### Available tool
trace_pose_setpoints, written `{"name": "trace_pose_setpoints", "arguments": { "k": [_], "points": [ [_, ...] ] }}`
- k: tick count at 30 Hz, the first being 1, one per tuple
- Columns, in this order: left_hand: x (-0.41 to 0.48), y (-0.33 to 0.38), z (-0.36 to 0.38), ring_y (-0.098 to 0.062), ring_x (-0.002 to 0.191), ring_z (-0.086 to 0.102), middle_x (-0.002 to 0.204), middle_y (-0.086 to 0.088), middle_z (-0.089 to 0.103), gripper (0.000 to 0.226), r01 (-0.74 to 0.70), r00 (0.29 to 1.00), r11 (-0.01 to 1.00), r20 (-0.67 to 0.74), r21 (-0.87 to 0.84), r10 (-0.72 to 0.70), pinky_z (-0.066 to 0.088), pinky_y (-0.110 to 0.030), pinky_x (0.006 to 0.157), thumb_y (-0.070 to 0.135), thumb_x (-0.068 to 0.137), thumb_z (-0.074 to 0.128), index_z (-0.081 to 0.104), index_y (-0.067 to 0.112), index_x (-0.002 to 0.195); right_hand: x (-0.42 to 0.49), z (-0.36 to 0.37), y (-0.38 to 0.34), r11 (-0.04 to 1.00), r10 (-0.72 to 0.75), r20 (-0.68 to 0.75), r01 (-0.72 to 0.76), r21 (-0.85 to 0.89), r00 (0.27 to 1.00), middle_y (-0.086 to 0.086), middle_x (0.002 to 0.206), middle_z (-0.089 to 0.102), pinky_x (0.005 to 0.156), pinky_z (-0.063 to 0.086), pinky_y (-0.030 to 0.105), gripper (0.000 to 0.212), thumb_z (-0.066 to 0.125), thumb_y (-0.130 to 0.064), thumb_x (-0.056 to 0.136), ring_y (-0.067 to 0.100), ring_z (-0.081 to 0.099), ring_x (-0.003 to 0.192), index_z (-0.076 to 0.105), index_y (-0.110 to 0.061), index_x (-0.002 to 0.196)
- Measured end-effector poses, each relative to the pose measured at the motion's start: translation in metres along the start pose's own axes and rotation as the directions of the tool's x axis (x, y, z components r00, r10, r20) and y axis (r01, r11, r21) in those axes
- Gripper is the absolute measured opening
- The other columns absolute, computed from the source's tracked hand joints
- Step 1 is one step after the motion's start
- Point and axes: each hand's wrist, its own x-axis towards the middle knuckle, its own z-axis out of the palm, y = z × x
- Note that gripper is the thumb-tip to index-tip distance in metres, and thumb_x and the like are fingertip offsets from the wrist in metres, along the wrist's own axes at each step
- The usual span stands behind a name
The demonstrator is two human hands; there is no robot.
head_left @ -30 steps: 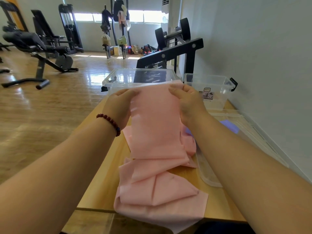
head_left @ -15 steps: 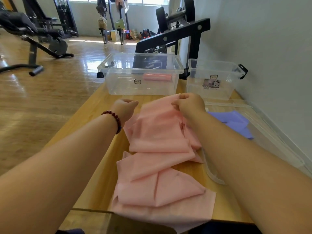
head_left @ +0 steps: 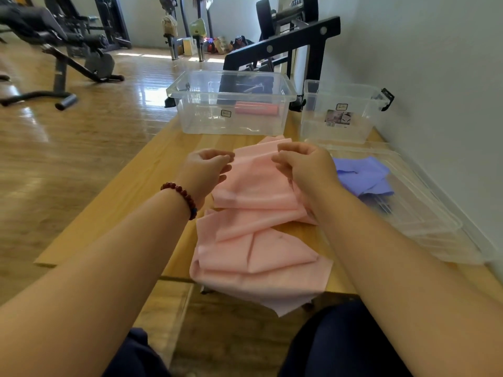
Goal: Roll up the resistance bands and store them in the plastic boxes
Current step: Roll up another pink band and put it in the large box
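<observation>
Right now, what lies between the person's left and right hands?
The far end of the flat pink resistance band, pinched by left hand and right hand; head view.

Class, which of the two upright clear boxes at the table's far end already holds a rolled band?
The larger box, on the left: a pink roll lies inside. The smaller box by the wall holds no band.

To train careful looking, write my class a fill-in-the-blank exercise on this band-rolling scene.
1. The left hand and right hand pinch a band coloured ____.
2. The other band, right of the hands, is ____.
3. The roll lies in the box on the ____.
4. The bracelet is on the ____ wrist.
Answers: pink, purple, left, left.
</observation>
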Motion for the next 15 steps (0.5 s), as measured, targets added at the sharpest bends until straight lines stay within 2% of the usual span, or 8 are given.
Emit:
{"name": "trace_pose_setpoints", "arguments": {
  "k": [2, 5, 8, 10, 11, 12, 13, 15],
  "points": [
    [-0.019, -0.004, -0.001, -0.016, 0.099, 0.068, 0.098, 0.001, 0.072, 0.019, -0.035, 0.998, 0.996, 0.045, 0.077, 0.032, 0.056, -0.032, 0.089, 0.012, 0.096, 0.057, 0.070, 0.021, 0.085, -0.021, -0.005, 0.003, 1.000, 0.007, 0.051, -0.006, -0.010, 0.999, 0.006, 0.088, 0.071, 0.071, 0.056, 0.018, 0.017, 0.062, -0.001, 0.092, 0.012, 0.070, 0.083, 0.068, -0.016, 0.087],
    [-0.045, -0.011, 0.000, -0.014, 0.094, 0.066, 0.095, 0.006, 0.072, 0.018, -0.124, 0.988, 0.945, 0.130, 0.303, 0.088, 0.055, -0.034, 0.089, 0.019, 0.094, 0.061, 0.071, 0.030, 0.083, -0.050, -0.010, 0.010, 0.999, 0.033, 0.087, -0.031, -0.024, 0.996, 0.005, 0.088, 0.071, 0.071, 0.059, 0.024, 0.014, 0.061, -0.005, 0.093, 0.013, 0.070, 0.083, 0.067, -0.017, 0.089],
    [-0.068, -0.017, 0.000, 0.003, 0.087, 0.057, 0.094, 0.019, 0.065, 0.014, -0.253, 0.962, 0.826, 0.225, 0.504, 0.157, 0.044, -0.013, 0.078, 0.031, 0.095, 0.058, 0.072, 0.030, 0.098, -0.067, -0.016, 0.019, 0.997, 0.076, 0.091, -0.074, -0.023, 0.993, 0.003, 0.091, 0.071, 0.067, 0.061, 0.030, 0.014, 0.061, -0.009, 0.093, 0.016, 0.069, 0.089, 0.069, -0.020, 0.090],
    [-0.080, -0.021, 0.000, 0.008, 0.083, 0.052, 0.098, 0.019, 0.063, 0.020, -0.313, 0.945, 0.739, 0.272, 0.596, 0.181, 0.034, -0.004, 0.070, 0.034, 0.097, 0.056, 0.072, 0.028, 0.106, -0.074, -0.022, 0.025, 0.996, 0.038, 0.102, -0.030, -0.088, 0.994, 0.002, 0.094, 0.070, 0.066, 0.059, 0.028, 0.015, 0.063, -0.011, 0.093, 0.021, 0.068, 0.096, 0.069, -0.024, 0.089],
    [-0.084, -0.023, 0.000, 0.007, 0.084, 0.052, 0.103, 0.016, 0.065, 0.023, -0.342, 0.935, 0.694, 0.299, 0.634, 0.188, 0.032, -0.003, 0.070, 0.034, 0.097, 0.054, 0.072, 0.027, 0.110, -0.077, -0.025, 0.028, 0.989, 0.004, 0.112, 0.013, -0.149, 0.994, 0.001, 0.095, 0.070, 0.071, 0.060, 0.030, 0.014, 0.064, -0.014, 0.092, 0.020, 0.067, 0.097, 0.070, -0.026, 0.088],
    [-0.089, -0.024, -0.001, 0.005, 0.088, 0.053, 0.111, 0.014, 0.066, 0.026, -0.366, 0.926, 0.648, 0.333, 0.668, 0.180, 0.033, -0.003, 0.073, 0.035, 0.098, 0.053, 0.071, 0.026, 0.114, -0.080, -0.028, 0.030, 0.972, -0.038, 0.124, 0.065, -0.224, 0.992, -0.003, 0.094, 0.069, 0.075, 0.059, 0.029, 0.012, 0.065, -0.018, 0.092, 0.016, 0.066, 0.096, 0.071, -0.028, 0.088],
    [-0.092, -0.025, -0.002, 0.001, 0.097, 0.055, 0.118, 0.013, 0.065, 0.029, -0.386, 0.915, 0.603, 0.372, 0.698, 0.156, 0.036, -0.006, 0.078, 0.037, 0.098, 0.052, 0.069, 0.026, 0.119, -0.084, -0.031, 0.029, 0.945, -0.081, 0.144, 0.122, -0.304, 0.986, -0.007, 0.094, 0.068, 0.075, 0.057, 0.022, 0.011, 0.065, -0.020, 0.093, 0.010, 0.064, 0.093, 0.071, -0.029, 0.091],
    [-0.092, -0.027, -0.002, -0.007, 0.119, 0.053, 0.135, 0.012, 0.058, 0.036, -0.443, 0.884, 0.505, 0.455, 0.741, 0.107, 0.039, -0.019, 0.098, 0.040, 0.099, 0.048, 0.061, 0.028, 0.131, -0.091, -0.039, 0.028, 0.891, -0.149, 0.194, 0.216, -0.398, 0.970, -0.014, 0.093, 0.066, 0.066, 0.049, 0.008, 0.010, 0.064, -0.020, 0.094, -0.001, 0.060, 0.088, 0.070, -0.026, 0.099]
  ]
}}
